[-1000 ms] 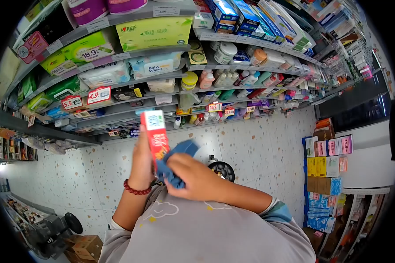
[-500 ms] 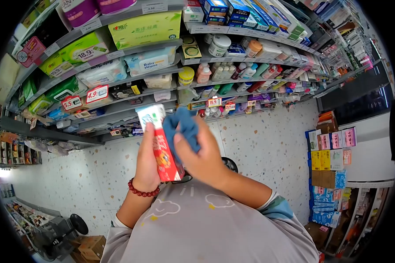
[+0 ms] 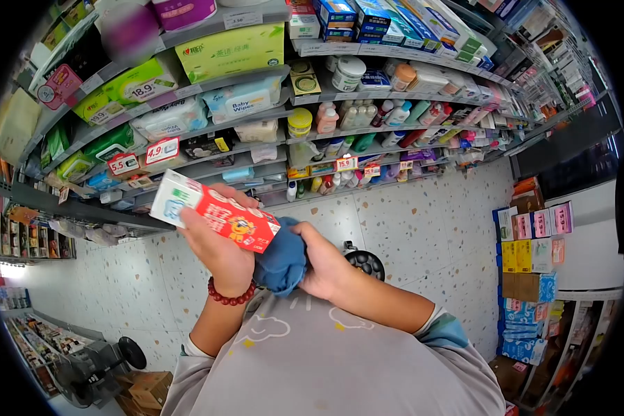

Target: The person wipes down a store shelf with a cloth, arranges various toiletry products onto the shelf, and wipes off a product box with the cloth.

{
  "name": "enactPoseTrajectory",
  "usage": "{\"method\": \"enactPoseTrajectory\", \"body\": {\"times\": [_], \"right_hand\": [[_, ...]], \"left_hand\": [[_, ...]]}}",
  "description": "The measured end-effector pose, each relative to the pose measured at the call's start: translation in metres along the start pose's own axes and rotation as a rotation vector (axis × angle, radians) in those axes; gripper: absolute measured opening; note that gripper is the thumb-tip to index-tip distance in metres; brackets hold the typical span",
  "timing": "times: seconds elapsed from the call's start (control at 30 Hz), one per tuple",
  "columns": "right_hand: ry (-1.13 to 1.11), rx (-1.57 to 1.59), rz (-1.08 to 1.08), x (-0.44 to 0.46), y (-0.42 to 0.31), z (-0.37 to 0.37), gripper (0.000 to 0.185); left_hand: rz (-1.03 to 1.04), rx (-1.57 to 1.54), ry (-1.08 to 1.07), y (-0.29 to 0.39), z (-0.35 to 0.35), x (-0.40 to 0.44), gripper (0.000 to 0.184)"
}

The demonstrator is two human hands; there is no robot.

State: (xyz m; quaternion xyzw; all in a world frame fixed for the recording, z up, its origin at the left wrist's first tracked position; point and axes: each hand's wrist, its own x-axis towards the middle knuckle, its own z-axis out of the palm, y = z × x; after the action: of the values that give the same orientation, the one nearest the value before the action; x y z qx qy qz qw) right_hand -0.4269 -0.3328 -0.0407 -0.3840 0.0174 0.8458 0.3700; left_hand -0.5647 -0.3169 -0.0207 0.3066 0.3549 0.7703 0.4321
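Note:
A long red and white carton (image 3: 237, 220) with a cartoon lion on it is gripped in my left hand (image 3: 218, 249), its white end pointing up and left. My right hand (image 3: 326, 262) is closed on a bunched blue cloth (image 3: 282, 260), which presses against the carton's lower right end. A red bead bracelet (image 3: 230, 292) circles my left wrist. Both hands are in front of my grey apron (image 3: 326, 353). The carton's underside and some of my left fingers are hidden.
Ahead stand shelves with baby wipes (image 3: 246, 98), a green tissue box (image 3: 232, 50), bottles and toothpaste boxes (image 3: 423, 28). Stacked cartons (image 3: 523, 288) rise at the right. At lower left are a black fan (image 3: 128, 353) and a cardboard box (image 3: 149, 390). A black stool (image 3: 365, 263) stands close by.
The carton has tilted from near upright to lying diagonally, its white end swinging left. My right hand and the blue cloth have moved down to its lower end.

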Motion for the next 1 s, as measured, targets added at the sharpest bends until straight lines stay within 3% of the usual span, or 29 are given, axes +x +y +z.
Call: {"method": "enactPoseTrajectory", "body": {"times": [0.03, 0.13, 0.23, 0.3, 0.37, 0.4, 0.43, 0.5, 0.57, 0.6, 0.63, 0.67, 0.7, 0.77, 0.8, 0.87, 0.93, 1.0], "right_hand": [[-0.098, 0.046, 0.101, 0.000, 0.001, -0.001, 0.036], [-0.098, 0.105, 0.028, -0.002, -0.011, -0.003, 0.038], [-0.099, 0.187, -0.124, -0.015, -0.040, -0.002, 0.041], [-0.147, 0.174, -0.200, -0.032, -0.061, 0.010, 0.044], [-0.039, -0.110, -0.738, -0.047, -0.071, 0.027, 0.043], [-0.035, -0.104, -0.746, -0.049, -0.066, 0.026, 0.043], [-0.074, -0.458, -0.999, -0.051, -0.058, 0.026, 0.045], [-0.192, -1.188, -1.504, -0.049, -0.060, 0.028, 0.043], [-0.403, -1.594, -1.721, -0.046, -0.055, 0.039, 0.028], [-0.414, -1.593, -1.745, -0.045, -0.053, 0.038, 0.028], [-0.410, -1.553, -1.662, -0.042, -0.050, 0.034, 0.025], [-0.407, -1.513, -1.577, -0.037, -0.048, 0.029, 0.022], [-0.421, -1.512, -1.597, -0.030, -0.050, 0.021, 0.022], [-0.214, -1.436, -1.223, -0.018, -0.053, 0.000, 0.021], [-0.228, -1.433, -1.240, -0.014, -0.049, -0.007, 0.021], [-0.122, -1.017, -0.746, -0.011, -0.034, -0.020, 0.018], [-0.193, -1.156, -0.644, -0.019, -0.031, -0.020, 0.031], [-0.333, -1.303, -0.562, -0.011, -0.020, -0.029, 0.043]], "left_hand": [[0.000, -0.001, -0.003, -0.004, -0.003, -0.001, 0.051], [0.176, 0.046, -0.368, -0.006, -0.011, 0.002, 0.049], [0.061, 0.184, -0.392, -0.005, -0.037, -0.006, 0.038], [0.031, 0.493, -0.433, -0.017, -0.068, -0.012, 0.038], [-0.067, 0.622, -0.493, -0.016, -0.077, -0.015, 0.050], [-0.134, 0.700, -0.545, -0.014, -0.078, -0.017, 0.053], [0.016, 0.833, -0.638, -0.005, -0.066, -0.014, 0.054], [0.093, 0.983, -0.774, 0.006, -0.052, -0.010, 0.054], [0.178, 0.981, -0.734, 0.007, -0.052, -0.009, 0.050], [0.113, 1.047, -0.786, 0.011, -0.056, -0.005, 0.046], [0.047, 1.114, -0.836, 0.014, -0.059, -0.002, 0.043], [0.143, 1.080, -0.797, 0.016, -0.058, -0.003, 0.037], [0.088, 1.055, -0.753, 0.024, -0.055, -0.005, 0.036], [-0.167, 0.745, -0.586, 0.015, -0.079, -0.016, 0.037], [-0.165, 0.423, -0.440, 0.008, -0.082, -0.020, 0.034], [-0.090, 0.289, -0.271, 0.020, -0.063, -0.013, 0.032], [-0.137, 0.229, -0.151, 0.030, -0.056, -0.004, 0.053], [-0.221, 0.081, -0.088, 0.032, -0.045, -0.002, 0.056]]}}
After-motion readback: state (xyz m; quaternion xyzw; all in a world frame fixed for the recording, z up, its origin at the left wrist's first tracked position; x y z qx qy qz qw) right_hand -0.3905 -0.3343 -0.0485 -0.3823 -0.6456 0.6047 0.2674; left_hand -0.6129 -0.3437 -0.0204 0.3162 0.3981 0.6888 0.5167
